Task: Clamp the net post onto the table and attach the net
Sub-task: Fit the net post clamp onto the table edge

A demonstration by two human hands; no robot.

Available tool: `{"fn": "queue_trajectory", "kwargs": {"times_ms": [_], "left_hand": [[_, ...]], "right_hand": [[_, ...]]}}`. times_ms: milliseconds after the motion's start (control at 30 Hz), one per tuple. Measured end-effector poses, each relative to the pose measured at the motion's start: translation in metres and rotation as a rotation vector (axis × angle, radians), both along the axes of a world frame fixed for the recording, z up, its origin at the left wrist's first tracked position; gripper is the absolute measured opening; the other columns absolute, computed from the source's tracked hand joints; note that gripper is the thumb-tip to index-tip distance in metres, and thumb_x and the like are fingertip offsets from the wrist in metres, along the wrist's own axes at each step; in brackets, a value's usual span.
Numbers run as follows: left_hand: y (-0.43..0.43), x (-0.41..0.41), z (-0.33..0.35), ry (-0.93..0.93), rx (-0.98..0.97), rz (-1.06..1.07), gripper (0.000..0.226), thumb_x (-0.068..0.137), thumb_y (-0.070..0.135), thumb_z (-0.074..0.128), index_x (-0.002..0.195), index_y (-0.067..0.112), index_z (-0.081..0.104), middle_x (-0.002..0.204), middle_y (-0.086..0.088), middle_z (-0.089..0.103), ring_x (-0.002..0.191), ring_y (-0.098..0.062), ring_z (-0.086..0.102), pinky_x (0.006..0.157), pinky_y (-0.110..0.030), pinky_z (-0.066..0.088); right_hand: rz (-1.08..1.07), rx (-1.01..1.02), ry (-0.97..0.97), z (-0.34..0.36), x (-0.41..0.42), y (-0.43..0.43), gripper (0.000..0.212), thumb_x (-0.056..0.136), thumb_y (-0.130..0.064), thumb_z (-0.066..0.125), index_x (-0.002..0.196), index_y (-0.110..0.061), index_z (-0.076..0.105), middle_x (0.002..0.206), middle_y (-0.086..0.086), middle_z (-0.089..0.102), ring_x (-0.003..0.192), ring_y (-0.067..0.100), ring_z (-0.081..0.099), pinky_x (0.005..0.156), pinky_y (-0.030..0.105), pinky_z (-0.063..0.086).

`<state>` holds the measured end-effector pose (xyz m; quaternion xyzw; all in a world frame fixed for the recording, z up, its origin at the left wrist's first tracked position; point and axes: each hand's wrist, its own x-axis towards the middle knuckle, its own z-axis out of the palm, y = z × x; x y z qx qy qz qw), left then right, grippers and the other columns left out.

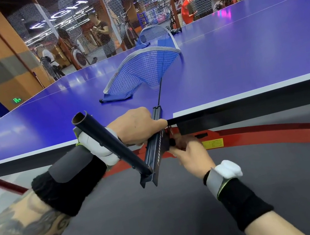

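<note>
The blue table (224,67) filled most of the view, and the step in hand looked to be tightening the clamp at its near edge; doing it well probably meant keeping the bracket pushed fully against the edge and square to the centre line while the screw below was turned, so the post would not lean. The net (141,68) lay loose and crumpled on the tabletop, well beyond the edge, with a thin dark cord running from it toward the bracket, so attaching it was not yet done. The net post (111,143) jutted out from the table edge toward the camera, its open tube end up. The left hand (137,126) was wrapped closed around the bracket at the edge, pressing it in. The right hand (189,150) reached under the table, fingers curled and pinching the small black knob (172,142), partly hidden
</note>
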<state>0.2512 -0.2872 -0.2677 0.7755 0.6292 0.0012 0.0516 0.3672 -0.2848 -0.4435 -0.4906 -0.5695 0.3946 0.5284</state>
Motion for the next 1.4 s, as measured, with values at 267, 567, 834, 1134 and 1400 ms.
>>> {"fn": "queue_trajectory", "kwargs": {"times_ms": [267, 567, 834, 1134, 1400], "left_hand": [[-0.003, 0.000, 0.000, -0.002, -0.001, 0.013, 0.052, 0.090, 0.048, 0.050, 0.054, 0.012, 0.046, 0.045, -0.002, 0.056, 0.047, -0.020, 0.048, 0.049, -0.028, 0.033], [-0.002, 0.000, 0.000, -0.016, -0.008, 0.007, 0.051, 0.090, 0.047, 0.051, 0.052, 0.013, 0.044, 0.038, 0.002, 0.051, 0.047, -0.021, 0.047, 0.051, -0.029, 0.034], [-0.002, -0.001, 0.000, -0.009, 0.002, -0.008, 0.052, 0.090, 0.046, 0.051, 0.051, 0.013, 0.042, 0.037, 0.002, 0.051, 0.044, -0.018, 0.045, 0.050, -0.029, 0.034], [-0.001, -0.001, -0.001, -0.017, -0.002, -0.008, 0.052, 0.089, 0.047, 0.051, 0.051, 0.013, 0.042, 0.035, 0.003, 0.049, 0.042, -0.018, 0.044, 0.050, -0.028, 0.033], [-0.003, 0.000, 0.000, -0.020, 0.015, 0.005, 0.052, 0.090, 0.047, 0.052, 0.051, 0.013, 0.042, 0.042, 0.001, 0.052, 0.044, -0.018, 0.045, 0.049, -0.027, 0.033]], "right_hand": [[-0.176, -0.037, -0.036, 0.001, -0.024, -0.016, 0.020, 0.084, -0.028, 0.074, 0.097, -0.014, 0.068, 0.083, 0.002, 0.071, 0.076, 0.021, 0.063, 0.060, 0.026, 0.040], [-0.046, -0.008, -0.316, 0.005, -0.013, -0.004, 0.024, 0.098, -0.020, 0.054, 0.116, -0.006, 0.060, 0.108, 0.014, 0.070, 0.098, 0.038, 0.063, 0.078, 0.035, 0.049], [-0.120, -0.012, -0.124, 0.000, -0.018, -0.007, 0.010, 0.088, -0.027, 0.068, 0.092, -0.019, 0.065, 0.060, -0.015, 0.057, 0.058, 0.010, 0.048, 0.056, 0.024, 0.039], [0.126, 0.016, -0.056, 0.008, 0.005, 0.000, 0.010, 0.095, -0.022, 0.064, 0.105, -0.020, 0.064, 0.067, 0.001, 0.061, 0.051, 0.009, 0.049, 0.059, 0.025, 0.043], [-0.189, -0.039, -0.088, 0.006, -0.027, -0.018, 0.028, 0.088, -0.020, 0.067, 0.068, -0.023, 0.048, 0.065, -0.004, 0.055, 0.057, 0.013, 0.046, 0.055, 0.028, 0.037]]}}
